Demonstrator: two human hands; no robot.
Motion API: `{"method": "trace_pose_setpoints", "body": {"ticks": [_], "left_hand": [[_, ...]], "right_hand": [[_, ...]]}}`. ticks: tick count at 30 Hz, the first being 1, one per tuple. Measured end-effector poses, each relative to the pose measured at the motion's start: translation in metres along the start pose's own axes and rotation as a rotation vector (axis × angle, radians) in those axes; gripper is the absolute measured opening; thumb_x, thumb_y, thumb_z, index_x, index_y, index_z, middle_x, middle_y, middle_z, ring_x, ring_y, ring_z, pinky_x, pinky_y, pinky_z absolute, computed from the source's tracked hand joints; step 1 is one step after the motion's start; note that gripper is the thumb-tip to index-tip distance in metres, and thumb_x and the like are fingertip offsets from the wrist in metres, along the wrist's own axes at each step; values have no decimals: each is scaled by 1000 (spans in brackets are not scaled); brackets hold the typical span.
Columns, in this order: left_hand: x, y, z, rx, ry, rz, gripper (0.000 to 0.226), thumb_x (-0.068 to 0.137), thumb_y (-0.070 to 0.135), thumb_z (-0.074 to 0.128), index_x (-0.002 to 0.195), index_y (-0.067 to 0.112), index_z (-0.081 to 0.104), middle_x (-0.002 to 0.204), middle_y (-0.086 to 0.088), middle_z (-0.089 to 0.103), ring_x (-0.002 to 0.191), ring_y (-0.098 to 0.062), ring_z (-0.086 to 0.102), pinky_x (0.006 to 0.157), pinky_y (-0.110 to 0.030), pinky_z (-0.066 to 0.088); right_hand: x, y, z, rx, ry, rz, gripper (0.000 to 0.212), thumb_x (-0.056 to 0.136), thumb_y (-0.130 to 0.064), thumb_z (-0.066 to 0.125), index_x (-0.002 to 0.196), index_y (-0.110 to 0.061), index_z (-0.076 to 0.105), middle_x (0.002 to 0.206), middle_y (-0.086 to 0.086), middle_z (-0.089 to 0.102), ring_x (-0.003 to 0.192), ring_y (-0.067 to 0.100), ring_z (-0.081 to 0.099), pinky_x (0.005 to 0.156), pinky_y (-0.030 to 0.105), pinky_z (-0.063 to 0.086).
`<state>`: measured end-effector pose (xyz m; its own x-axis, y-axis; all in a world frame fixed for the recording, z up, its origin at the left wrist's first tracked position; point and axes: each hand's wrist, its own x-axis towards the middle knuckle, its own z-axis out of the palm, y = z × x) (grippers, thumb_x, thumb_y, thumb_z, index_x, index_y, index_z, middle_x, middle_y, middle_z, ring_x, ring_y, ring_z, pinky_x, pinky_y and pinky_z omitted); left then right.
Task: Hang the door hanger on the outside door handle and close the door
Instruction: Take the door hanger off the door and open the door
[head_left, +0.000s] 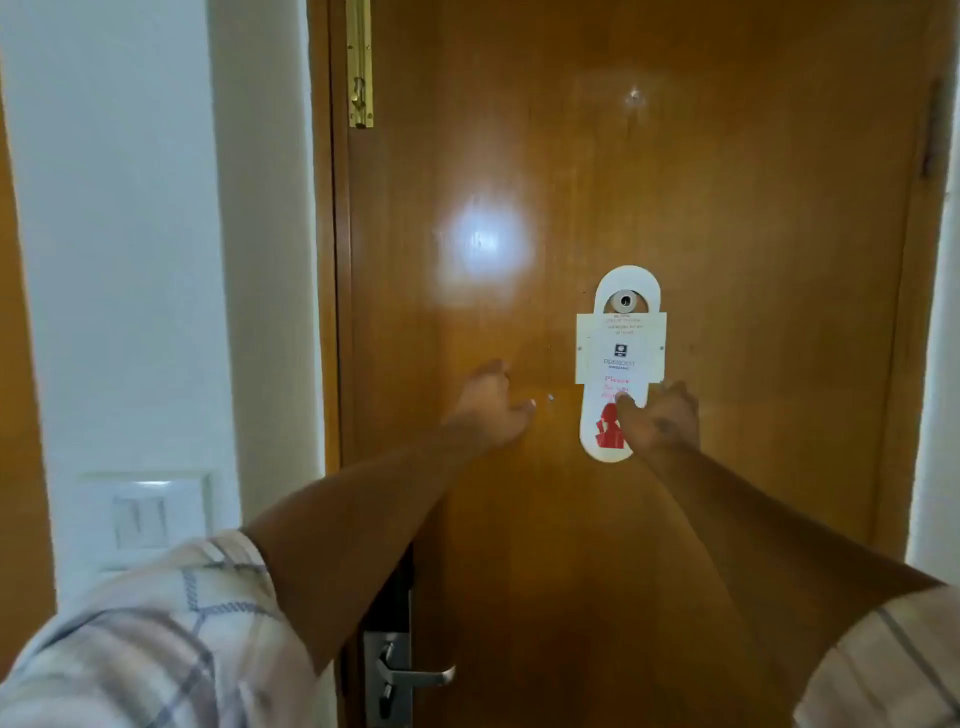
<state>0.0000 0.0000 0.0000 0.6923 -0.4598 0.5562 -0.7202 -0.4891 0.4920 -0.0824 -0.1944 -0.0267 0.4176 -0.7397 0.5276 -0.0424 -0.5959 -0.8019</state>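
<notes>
A white door hanger (621, 343) with red print hangs from a small round peg (625, 300) on the inside of a shut wooden door (727, 234). My right hand (660, 421) pinches the hanger's lower end, thumb over the red figure. My left hand (493, 405) is raised to the left of the hanger, fingers loosely apart, close to the door's surface and holding nothing. The silver lever handle (415, 674) on its lock plate sits low on the door's left side, partly behind my left forearm.
A brass bolt (359, 62) is fixed at the door's upper left edge. A white wall with a light switch (143, 514) stands to the left. A hinge (932, 130) shows on the right frame. My checked sleeves fill the lower corners.
</notes>
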Motion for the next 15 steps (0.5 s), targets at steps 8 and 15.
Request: {"method": "trace_pose_setpoints", "body": {"ticks": [8, 15], "left_hand": [[42, 43, 67, -415, -21, -223, 45, 90, 24, 70, 130, 10, 55, 131, -11, 65, 112, -28, 66, 84, -32, 56], [57, 52, 77, -485, -9, -252, 31, 90, 20, 70, 119, 10, 61, 130, -12, 67, 110, -32, 69, 85, -40, 60]], "right_hand": [[27, 22, 8, 215, -92, 173, 43, 90, -27, 69, 124, -7, 54, 126, 15, 66, 105, 31, 67, 69, 30, 52], [40, 23, 13, 386, -79, 149, 27, 92, -19, 64, 117, -8, 62, 128, 9, 66, 104, 27, 66, 84, 41, 58]]}}
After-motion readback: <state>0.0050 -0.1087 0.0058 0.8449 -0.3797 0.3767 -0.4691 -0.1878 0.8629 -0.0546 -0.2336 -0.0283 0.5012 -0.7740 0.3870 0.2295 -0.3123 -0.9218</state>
